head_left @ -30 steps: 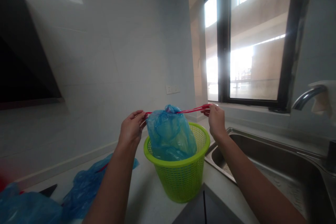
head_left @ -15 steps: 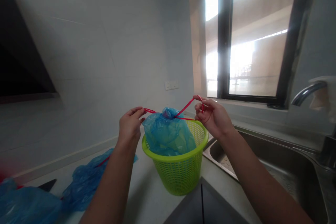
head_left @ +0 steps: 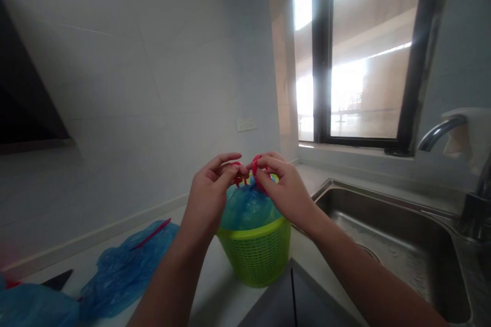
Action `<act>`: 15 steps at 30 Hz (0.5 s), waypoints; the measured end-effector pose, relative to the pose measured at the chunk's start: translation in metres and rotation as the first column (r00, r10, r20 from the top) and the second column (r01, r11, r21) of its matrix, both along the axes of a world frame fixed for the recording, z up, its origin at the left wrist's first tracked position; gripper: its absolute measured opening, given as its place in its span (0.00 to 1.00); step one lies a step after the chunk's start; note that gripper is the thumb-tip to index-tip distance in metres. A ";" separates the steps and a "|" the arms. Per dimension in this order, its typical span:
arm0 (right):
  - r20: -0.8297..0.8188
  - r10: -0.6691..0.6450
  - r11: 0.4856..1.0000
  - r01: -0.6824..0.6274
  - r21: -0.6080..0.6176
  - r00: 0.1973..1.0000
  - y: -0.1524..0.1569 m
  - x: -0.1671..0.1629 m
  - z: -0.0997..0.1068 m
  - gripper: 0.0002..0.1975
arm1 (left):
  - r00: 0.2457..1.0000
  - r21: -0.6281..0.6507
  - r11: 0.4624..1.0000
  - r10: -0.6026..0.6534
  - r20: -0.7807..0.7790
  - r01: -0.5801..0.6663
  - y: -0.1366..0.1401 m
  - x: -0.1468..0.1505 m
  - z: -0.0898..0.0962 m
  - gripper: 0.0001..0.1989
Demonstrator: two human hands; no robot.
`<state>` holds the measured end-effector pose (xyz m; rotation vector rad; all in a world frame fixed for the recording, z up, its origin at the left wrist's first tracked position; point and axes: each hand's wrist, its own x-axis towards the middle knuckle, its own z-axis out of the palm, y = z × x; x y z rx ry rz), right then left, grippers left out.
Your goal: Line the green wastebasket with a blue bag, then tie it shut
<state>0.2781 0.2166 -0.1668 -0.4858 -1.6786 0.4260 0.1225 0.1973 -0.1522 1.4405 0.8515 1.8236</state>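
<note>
Here the left hand (head_left: 210,195) and the right hand (head_left: 284,190) meet above the blue bag (head_left: 247,207) in the green basket (head_left: 255,255), each pinching a loop of the red drawstring (head_left: 245,171). I think it is best to cross the loops close to the gathered neck and pull evenly.

White tiled wall (head_left: 161,76), window (head_left: 364,56) (bright)

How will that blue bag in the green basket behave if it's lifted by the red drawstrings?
The blue bag looks like thin, crinkled film, so it would probably sag and swing, not hold shape. It seems only partly filled, so likely light. The left hand and right hand pinch the red drawstrings; the green basket might lift or tip with it.
</note>
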 end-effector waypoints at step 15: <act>-0.055 -0.251 0.968 0.251 -0.005 0.967 0.007 0.004 0.000 0.09 | 0.995 0.073 0.992 0.104 -0.006 -0.103 0.039 0.009 0.014 0.13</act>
